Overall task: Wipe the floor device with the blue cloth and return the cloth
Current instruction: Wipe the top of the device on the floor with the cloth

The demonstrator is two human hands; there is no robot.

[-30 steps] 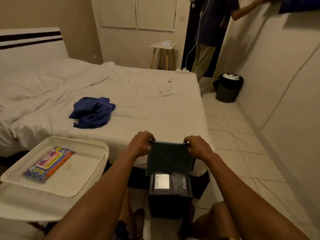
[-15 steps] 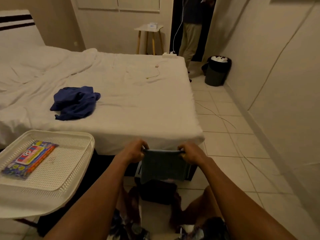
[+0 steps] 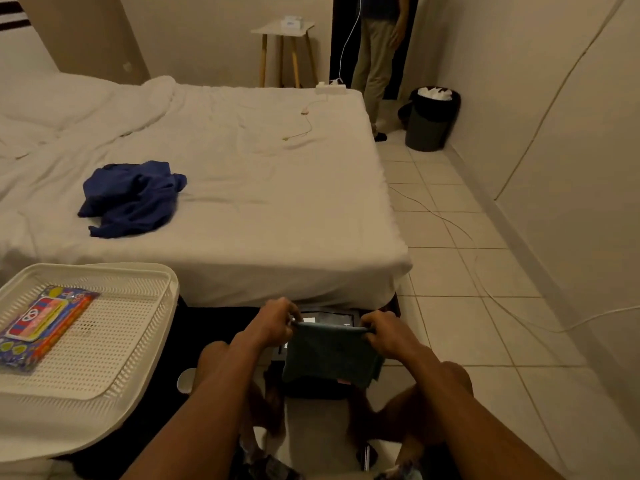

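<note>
Head view. The person sits low at the foot of the bed, knees apart, with a small black floor device on the tiles between the legs. The left hand pinches the upper left corner of a dark cloth; the right hand pinches the upper right corner. The top edge is stretched taut between them and the cloth hangs flat, in front of the device and covering most of it. In this light the cloth reads as dark teal; I judge it to be the task's blue cloth.

Change noted: a second ago the device's top showed below the hanging cloth, with its PUSH panels readable. Now only a strip of the top shows above the cloth's edge, so the cloth has come lower over the device, though the camera has tilted as well. The two-handed grip is unchanged.

Judgement: the cloth is being spread ready to be laid on the device; wiping looks about to begin, not finished. Whether the cloth already touches the device cannot be told.

Also present: a white basket on the left, where the cloth may belong, and a crumpled blue garment on the bed.
</note>
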